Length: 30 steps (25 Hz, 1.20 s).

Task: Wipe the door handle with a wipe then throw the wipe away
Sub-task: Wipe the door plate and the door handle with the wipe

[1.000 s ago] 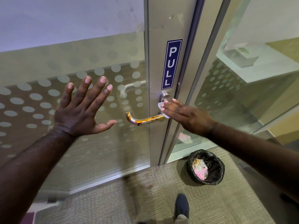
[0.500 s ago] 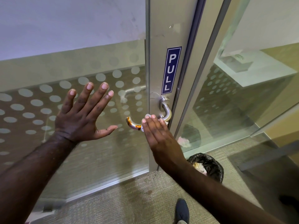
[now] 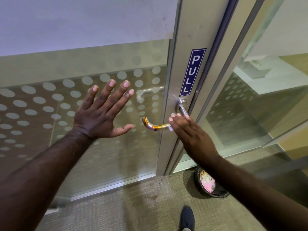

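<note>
A metal lever door handle (image 3: 155, 126) juts left from the door's silver frame, smeared with orange-brown stain along its free end. My right hand (image 3: 190, 132) lies over the handle near its bend, pressing a white wipe (image 3: 170, 128) against it; only a small edge of the wipe shows under my fingers. My left hand (image 3: 103, 114) is spread flat against the frosted, dotted glass to the left of the handle, holding nothing.
A blue PULL sign (image 3: 192, 72) sits on the door frame above the handle. A black-lined waste bin (image 3: 210, 185) with pink and white waste stands on the carpet by the door's foot, under my right forearm. My dark shoe (image 3: 187, 218) is at the bottom.
My right hand slid left along the handle with the wipe, then back right toward the bend. The left hand stayed flat on the glass.
</note>
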Available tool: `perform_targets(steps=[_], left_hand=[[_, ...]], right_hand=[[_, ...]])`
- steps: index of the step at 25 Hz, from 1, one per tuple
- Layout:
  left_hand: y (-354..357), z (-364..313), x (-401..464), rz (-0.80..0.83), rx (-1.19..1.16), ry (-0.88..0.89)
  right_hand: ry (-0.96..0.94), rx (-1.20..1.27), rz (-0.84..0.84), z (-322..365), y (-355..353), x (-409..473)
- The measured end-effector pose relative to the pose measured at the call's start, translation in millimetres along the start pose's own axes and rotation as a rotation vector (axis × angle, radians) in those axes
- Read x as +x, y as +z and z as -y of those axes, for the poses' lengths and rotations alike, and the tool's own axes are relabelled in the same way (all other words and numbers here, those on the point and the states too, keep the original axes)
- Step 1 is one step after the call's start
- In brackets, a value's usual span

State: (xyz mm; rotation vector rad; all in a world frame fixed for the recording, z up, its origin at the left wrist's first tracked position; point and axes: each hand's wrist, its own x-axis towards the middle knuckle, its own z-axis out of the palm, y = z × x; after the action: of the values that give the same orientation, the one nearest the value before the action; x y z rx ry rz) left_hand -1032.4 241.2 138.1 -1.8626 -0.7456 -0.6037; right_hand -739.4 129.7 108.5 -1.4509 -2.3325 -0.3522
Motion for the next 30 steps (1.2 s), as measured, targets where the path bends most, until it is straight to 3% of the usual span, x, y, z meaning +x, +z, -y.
perform_targets(steps=[5, 9, 15, 19, 26, 30], left_hand=[[-1, 1, 1, -0.003, -0.013, 0.008], [-1, 2, 2, 0.013, 0.005, 0.023], [0, 4, -2, 0.041, 0.022, 0.037], [1, 3, -2, 0.041, 0.007, 0.031], [1, 2, -1, 0.016, 0.000, 0.031], [2, 2, -2, -0.001, 0.001, 0.025]], right_hand=[[0.120, -0.024, -0.017, 78, 10, 24], [0.184, -0.125, 0.007, 98, 7, 34], [0.295, -0.251, 0.226, 118, -10, 62], [0.305, -0.174, 0.348, 120, -16, 84], [0.275, -0.158, 0.367, 121, -21, 109], [0.141, -0.214, 0.364, 118, -16, 97]])
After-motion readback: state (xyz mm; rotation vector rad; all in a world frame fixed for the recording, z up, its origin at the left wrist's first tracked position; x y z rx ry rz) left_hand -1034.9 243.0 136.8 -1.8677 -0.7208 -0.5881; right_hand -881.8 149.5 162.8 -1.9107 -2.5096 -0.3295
